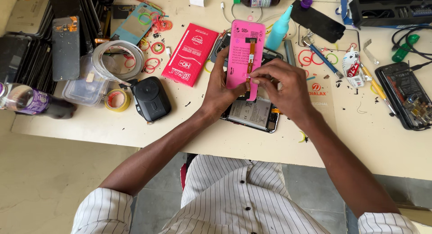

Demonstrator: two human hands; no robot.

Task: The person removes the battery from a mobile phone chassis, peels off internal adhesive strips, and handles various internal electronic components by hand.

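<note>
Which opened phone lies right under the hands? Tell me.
The opened phone below the pink-backed screen panel that both hands hold; the other opened phone lies apart at the table's right edge.

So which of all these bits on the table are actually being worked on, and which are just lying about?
In use:
- pink-backed phone screen panel with orange flex strip, held by left hand, pinched by right hand
- opened phone body beneath

Lying about:
- red flat packet
- teal squeeze bottle
- yellow tape roll
- black pouch
- coloured rubber bands

opened phone [252,114] half hidden, bottle [27,101] cut off
</note>
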